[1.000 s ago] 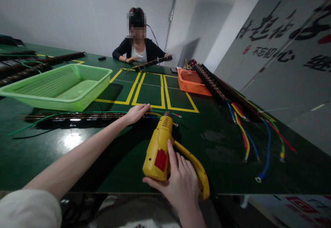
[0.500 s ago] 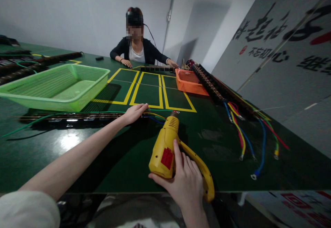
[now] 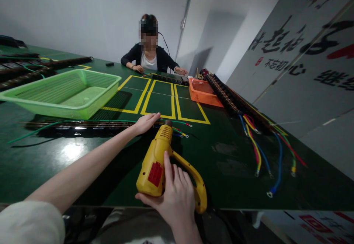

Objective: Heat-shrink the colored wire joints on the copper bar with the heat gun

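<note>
My right hand point(image 3: 177, 192) is wrapped around the body of a yellow heat gun point(image 3: 152, 163) with a red label. The gun's handle loop sticks out to the right, and its dark nozzle point(image 3: 167, 122) lies over the wires, close to my left fingertips. My left hand point(image 3: 147, 123) is closed on the end of a long dark wire harness point(image 3: 83, 128) on the table. From that end come a green wire with a red-sleeved ring terminal point(image 3: 189, 125) and yellow, red and blue wires with terminals point(image 3: 184, 135). The nozzle partly hides these wires.
A green basket point(image 3: 96, 105) stands at the left, an orange basket point(image 3: 206, 98) at the back right. More harnesses with coloured lugged wires point(image 3: 258, 148) lie along the right side. Across the table sits a person point(image 3: 149, 58). Yellow tape rectangles point(image 3: 174, 102) mark the green tabletop.
The heat gun has moved left in my right hand, its nozzle going from the green wire's red-sleeved terminal towards my left fingers. My left hand keeps its place on the harness.
</note>
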The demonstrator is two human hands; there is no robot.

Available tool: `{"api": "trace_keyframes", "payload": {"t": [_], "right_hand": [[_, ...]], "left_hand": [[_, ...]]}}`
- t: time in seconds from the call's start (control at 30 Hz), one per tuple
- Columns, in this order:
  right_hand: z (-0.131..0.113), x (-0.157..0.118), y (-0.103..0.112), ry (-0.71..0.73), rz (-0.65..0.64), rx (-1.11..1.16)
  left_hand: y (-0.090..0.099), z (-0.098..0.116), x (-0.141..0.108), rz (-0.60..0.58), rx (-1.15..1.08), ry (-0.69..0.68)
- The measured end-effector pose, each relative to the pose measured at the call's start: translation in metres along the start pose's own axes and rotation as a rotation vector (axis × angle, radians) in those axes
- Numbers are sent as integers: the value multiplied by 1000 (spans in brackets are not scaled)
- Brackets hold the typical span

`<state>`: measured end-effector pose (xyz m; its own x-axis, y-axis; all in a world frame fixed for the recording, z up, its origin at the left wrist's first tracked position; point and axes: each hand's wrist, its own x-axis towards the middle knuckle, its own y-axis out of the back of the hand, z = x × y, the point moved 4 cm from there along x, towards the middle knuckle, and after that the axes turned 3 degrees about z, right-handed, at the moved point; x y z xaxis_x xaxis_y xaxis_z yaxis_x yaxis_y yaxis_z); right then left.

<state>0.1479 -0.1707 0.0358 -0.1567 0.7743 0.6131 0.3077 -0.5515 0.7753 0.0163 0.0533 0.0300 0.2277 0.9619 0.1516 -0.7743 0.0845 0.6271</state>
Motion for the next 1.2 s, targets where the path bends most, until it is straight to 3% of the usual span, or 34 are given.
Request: {"api": "trace_keyframes", "payload": {"t": [0.37, 0.6, 0.93, 1.07, 1.2], "right_hand": [[-17, 0, -5, 42, 37, 56], [-1, -3, -1, 34, 8, 37], [39, -7, 13, -96, -22, -68], [39, -11, 13, -67, -31, -40], [24, -16, 15, 26, -83, 46]], "left_hand": [[2, 3, -2, -30, -23, -28], [1, 1, -2, -4, -24, -16], [2, 4, -4, -8, -1, -65], [1, 6, -4, 1, 31, -113], [2, 13, -7, 18, -39, -230]]}}
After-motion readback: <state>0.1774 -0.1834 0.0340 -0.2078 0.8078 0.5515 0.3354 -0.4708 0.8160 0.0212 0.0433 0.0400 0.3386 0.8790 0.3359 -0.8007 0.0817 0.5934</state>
